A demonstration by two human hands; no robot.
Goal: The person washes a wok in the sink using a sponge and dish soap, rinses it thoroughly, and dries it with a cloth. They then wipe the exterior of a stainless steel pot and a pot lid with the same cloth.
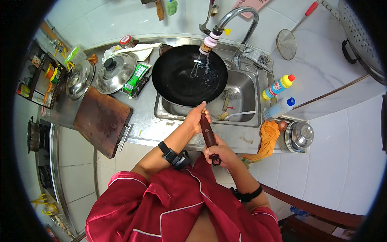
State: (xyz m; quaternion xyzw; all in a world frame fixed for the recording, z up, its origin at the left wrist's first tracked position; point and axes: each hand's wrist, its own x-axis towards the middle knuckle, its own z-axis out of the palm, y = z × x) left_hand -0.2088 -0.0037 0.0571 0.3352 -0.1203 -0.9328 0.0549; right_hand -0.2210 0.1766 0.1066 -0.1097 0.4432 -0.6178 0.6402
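Observation:
A black wok (178,78) is held over the steel sink (252,99), its wooden handle (208,133) pointing back at me. Close to the pan, my left hand (195,119) grips the handle's front end. My right hand (220,151) is wrapped around its rear end, near the hanging ring. From the chrome faucet (257,22), water runs in several streams through a pink-and-white nozzle (211,40) into the wok. A scouring brush (231,93) and a white-handled brush (240,114) lie in the sink basin, partly beside the wok's edge.
Left of the sink are a cutting board (102,119), a glass lid (116,72) and a green packet (136,78). To the right stand a yellow bottle (278,87), a clear bottle (279,109), an orange cloth (269,136) and stacked bowls (302,136). A strainer (286,44) hangs on the wall.

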